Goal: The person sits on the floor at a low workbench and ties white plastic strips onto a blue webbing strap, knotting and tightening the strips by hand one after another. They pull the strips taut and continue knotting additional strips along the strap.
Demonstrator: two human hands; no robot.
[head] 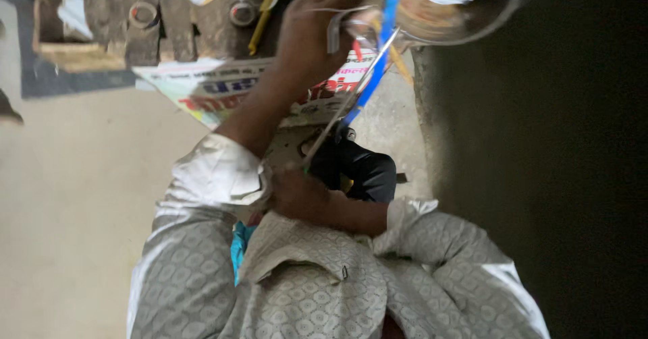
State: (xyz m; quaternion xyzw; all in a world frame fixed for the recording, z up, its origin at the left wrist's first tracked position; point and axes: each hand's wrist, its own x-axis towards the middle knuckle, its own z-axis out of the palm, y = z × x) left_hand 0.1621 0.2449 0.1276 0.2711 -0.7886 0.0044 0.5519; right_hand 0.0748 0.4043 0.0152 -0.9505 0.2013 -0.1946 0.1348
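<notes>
A thin metal rod (347, 99) runs slantwise from the lower hand (297, 194), clenched round its near end, up toward the upper hand (314, 32), which grasps what seems a bent metal strip (335, 32). A blue cable (378, 55) lies alongside, over a printed paper sheet (209, 89). Wooden clutter (101, 22) crowds behind; the rod looks grey and straight.

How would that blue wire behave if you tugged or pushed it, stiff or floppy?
The blue wire looks thin and runs almost straight from the left hand towards the right hand, so probably taut but floppy once released. Being slender, likely light, and its smooth coating might slip.
</notes>
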